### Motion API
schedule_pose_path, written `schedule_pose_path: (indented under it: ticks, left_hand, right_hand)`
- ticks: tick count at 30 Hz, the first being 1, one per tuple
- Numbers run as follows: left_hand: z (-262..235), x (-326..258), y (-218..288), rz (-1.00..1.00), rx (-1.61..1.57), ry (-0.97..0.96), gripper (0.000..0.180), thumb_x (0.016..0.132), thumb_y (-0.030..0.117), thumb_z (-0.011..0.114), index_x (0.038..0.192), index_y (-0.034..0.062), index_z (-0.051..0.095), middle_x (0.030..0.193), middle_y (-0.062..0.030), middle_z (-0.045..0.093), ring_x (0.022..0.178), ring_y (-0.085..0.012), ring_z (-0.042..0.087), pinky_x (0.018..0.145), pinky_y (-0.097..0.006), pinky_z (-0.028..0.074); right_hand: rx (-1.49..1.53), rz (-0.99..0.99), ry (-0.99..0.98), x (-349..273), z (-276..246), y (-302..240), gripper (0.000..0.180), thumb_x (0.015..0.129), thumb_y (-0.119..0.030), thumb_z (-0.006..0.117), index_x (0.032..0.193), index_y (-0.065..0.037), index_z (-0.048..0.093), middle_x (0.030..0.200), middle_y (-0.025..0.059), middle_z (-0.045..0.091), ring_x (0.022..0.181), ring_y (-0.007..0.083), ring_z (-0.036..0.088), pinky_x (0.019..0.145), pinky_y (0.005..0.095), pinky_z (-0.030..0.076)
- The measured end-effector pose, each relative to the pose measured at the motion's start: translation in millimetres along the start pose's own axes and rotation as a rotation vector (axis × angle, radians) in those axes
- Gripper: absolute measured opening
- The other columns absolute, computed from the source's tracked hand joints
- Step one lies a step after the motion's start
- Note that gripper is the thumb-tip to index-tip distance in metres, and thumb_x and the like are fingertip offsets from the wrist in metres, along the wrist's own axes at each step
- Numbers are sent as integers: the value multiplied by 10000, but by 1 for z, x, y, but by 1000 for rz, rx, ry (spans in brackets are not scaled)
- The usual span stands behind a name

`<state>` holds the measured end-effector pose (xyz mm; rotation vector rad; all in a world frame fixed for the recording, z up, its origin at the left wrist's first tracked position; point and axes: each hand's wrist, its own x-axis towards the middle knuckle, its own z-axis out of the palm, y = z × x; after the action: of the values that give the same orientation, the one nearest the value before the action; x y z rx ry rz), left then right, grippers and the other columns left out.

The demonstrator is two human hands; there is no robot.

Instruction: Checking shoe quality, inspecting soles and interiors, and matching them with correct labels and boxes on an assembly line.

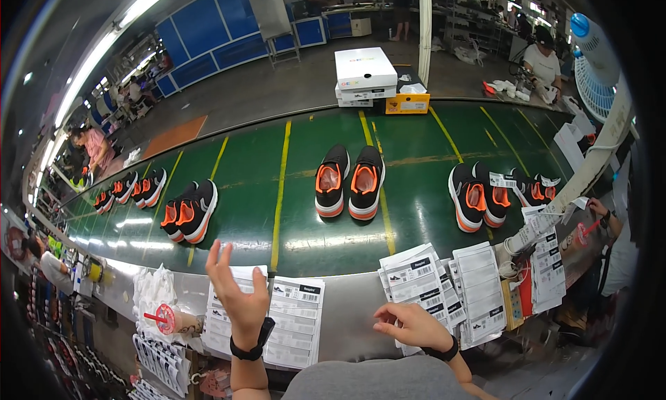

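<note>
My left hand (239, 292) is raised over a stack of white label sheets (295, 331) at the near edge, its fingers spread and nothing in them. To the right, my right hand (415, 325) hovers beside another fanned stack of label sheets (420, 279), its fingers loosely bent, with nothing visible between them. Ahead of both hands, a pair of black-and-orange sneakers (366, 185) stands on the green conveyor belt (305, 227). A second pair of sneakers (198, 216) is nearest my left hand's fingertips, without touching. A third pair of sneakers (472, 202) sits to the right, a paper label on it.
Shoe boxes (364, 71) and a yellow box (407, 104) stand at the belt's far edge. A drink cup with a red straw (177, 320) is left of my left hand. A slanting white pole (576, 185) and a blue fan (593, 88) stand right. Co-workers sit along the line.
</note>
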<state>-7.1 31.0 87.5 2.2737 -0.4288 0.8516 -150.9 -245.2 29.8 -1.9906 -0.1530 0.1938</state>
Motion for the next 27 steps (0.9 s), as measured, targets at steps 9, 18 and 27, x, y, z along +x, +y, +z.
schedule_pose_path:
  ticks: [9,18,27]
  left_hand:
    - [164,53,-4,260,-6,-661,983,738,290,778,1516,111,205,1424,-407,257,1318,-586,268,1031,-601,351]
    - [314,58,16,317,414,-952,900,711,626,696,1468,292,342,1432,-457,227,1343,-648,162,983,-807,78]
    - [304,89,-5,225,362,-989,689,675,673,692,1131,159,655,1085,-143,683,1083,-345,621,961,-634,342]
  right_hand:
    - [53,191,64,9,15,62,330,914,-307,650,995,13,639,803,125,697,737,238,688,654,320,527]
    - [360,406,160,19,24,98,257,943,-263,614,916,-10,647,707,48,691,557,117,653,482,240,460]
    - [374,411,164,20,24,95,240,949,-222,599,898,9,638,716,69,695,551,118,648,485,235,466]
